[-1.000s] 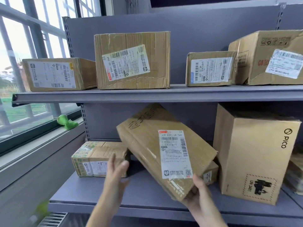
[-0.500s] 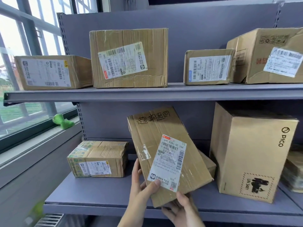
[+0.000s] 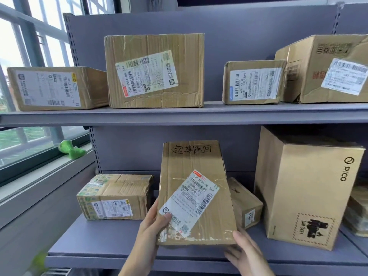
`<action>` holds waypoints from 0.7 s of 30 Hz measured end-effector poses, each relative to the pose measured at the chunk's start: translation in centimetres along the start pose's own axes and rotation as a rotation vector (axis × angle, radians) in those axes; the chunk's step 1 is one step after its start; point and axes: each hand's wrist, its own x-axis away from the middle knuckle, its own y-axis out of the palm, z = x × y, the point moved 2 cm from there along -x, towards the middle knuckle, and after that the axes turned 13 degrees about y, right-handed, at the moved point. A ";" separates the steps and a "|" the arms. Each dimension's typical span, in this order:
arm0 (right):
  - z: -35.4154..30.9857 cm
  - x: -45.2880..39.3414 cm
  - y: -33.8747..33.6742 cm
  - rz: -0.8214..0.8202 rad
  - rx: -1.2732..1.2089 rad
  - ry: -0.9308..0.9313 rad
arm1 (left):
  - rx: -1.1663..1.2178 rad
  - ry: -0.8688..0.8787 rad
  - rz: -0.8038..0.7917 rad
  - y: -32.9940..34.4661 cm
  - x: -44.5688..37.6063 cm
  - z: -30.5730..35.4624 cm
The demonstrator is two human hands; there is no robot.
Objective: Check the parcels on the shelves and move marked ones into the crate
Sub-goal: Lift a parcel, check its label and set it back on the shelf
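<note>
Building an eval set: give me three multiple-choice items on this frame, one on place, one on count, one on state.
1. Where is the PICO box? A) upper shelf B) lower shelf, right C) window sill
2. How many parcels stand on the upper shelf? A) two B) four C) six
3. What is the held parcel doing? A) lying flat B) stood on end, gripped by both hands C) sitting in a crate

Answers: 1 B, it stands right of the held parcel. 2 B, four boxes in a row. 3 B, left hand and right hand hold its lower corners.
</note>
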 end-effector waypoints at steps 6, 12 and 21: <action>0.2 -0.4 -0.6 0.057 0.169 -0.128 | -0.025 -0.022 0.010 -0.5 0.1 -1.0; 0.7 -1.1 -0.7 0.043 0.264 -0.180 | -0.077 -0.063 0.095 -1.4 0.4 -2.7; 1.7 -1.9 -0.6 0.065 0.330 -0.180 | -0.251 -0.034 0.163 -2.5 1.0 -4.7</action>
